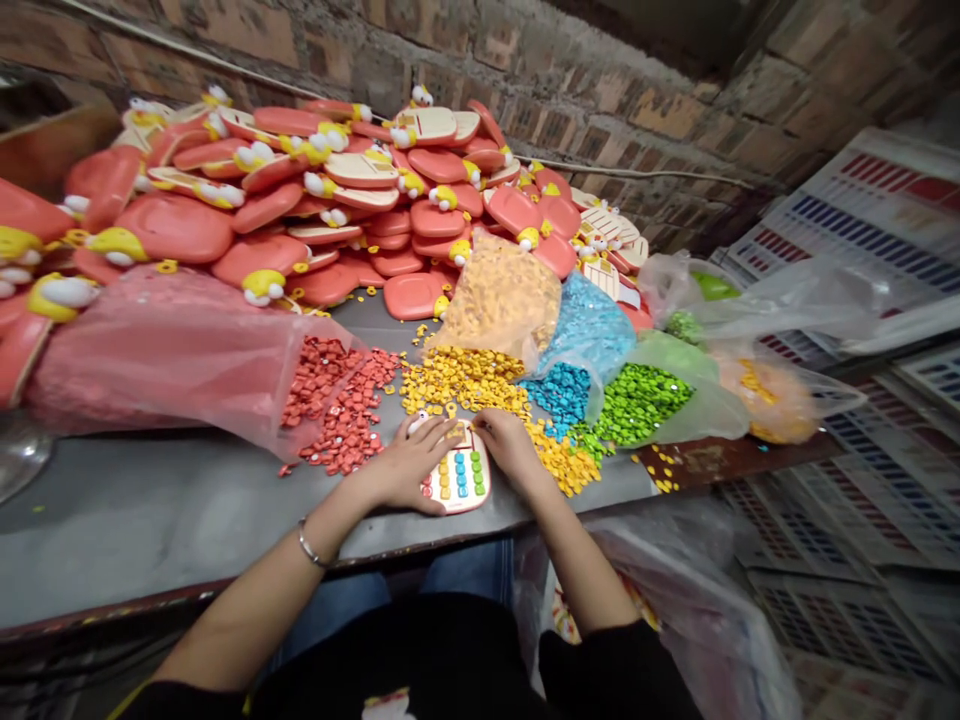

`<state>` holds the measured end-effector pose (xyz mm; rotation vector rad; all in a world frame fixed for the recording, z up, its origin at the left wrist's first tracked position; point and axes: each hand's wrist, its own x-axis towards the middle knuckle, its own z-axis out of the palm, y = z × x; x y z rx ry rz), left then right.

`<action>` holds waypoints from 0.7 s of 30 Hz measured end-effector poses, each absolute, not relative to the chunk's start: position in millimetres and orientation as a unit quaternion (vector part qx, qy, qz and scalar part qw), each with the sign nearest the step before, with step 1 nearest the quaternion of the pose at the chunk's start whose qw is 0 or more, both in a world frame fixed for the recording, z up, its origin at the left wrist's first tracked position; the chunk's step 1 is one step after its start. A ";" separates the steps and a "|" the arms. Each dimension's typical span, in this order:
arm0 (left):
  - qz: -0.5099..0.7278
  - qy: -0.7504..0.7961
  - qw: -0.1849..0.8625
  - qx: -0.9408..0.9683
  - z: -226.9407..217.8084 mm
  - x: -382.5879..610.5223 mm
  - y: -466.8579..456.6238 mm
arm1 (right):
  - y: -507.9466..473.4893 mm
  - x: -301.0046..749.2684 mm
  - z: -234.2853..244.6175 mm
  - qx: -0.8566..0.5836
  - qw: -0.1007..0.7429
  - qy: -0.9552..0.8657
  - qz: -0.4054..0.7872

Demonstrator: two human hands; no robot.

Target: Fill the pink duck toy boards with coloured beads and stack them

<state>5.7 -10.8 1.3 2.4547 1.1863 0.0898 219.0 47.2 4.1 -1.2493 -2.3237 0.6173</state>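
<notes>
A cream toy panel (454, 502) with rows of red, yellow, blue and green buttons lies near the table's front edge. My left hand (401, 468) rests over its left side, fingers across the upper part and thumb at the lower edge, gripping it. At the upper right corner of the panel is my right hand (508, 447), its fingers curled together; whatever they hold is hidden. Loose red buttons (341, 410) are heaped to the left. Yellow buttons (469, 380) spread just behind the panel, with blue buttons (559, 393) and green buttons (645, 402) to the right.
Red toy cases (405, 220) with yellow-and-white tops are piled against the brick wall. Plastic bags of red (165, 350), yellow (502, 295) and blue (589, 325) pieces lie on the grey tabletop (150, 520). Printed cartons (862, 230) stand at right; a clear bag (675, 600) hangs below the edge.
</notes>
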 end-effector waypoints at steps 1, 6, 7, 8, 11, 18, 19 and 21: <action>0.030 0.425 0.205 0.881 1.8 5.9 -10.8 | 50.0 216.3 6.3 -0.449 0.197 -0.843 0.220; 0.023 0.427 0.207 0.880 3.0 7.1 -11.5 | 61.4 206.0 6.6 -0.447 0.123 -0.866 0.186; 0.024 0.429 0.207 0.879 2.7 7.2 -11.7 | 63.1 204.5 5.3 -0.448 0.109 -0.870 0.176; 0.027 0.430 0.207 0.879 2.3 7.1 -11.9 | 64.9 203.3 4.1 -0.449 0.095 -0.872 0.168; 0.040 0.426 0.206 0.880 0.7 6.2 -12.2 | 73.3 201.1 4.0 -0.443 0.059 -0.876 0.179; 0.057 0.419 0.219 0.879 -1.1 4.4 -11.8 | 122.4 197.2 18.9 -0.380 -0.057 -0.867 0.318; 0.059 0.420 0.221 0.878 -1.9 4.4 -11.7 | 129.5 195.2 20.0 -0.367 -0.086 -0.861 0.341; 0.063 0.419 0.227 0.877 -3.9 4.5 -11.2 | 140.8 190.0 20.5 -0.341 -0.132 -0.859 0.358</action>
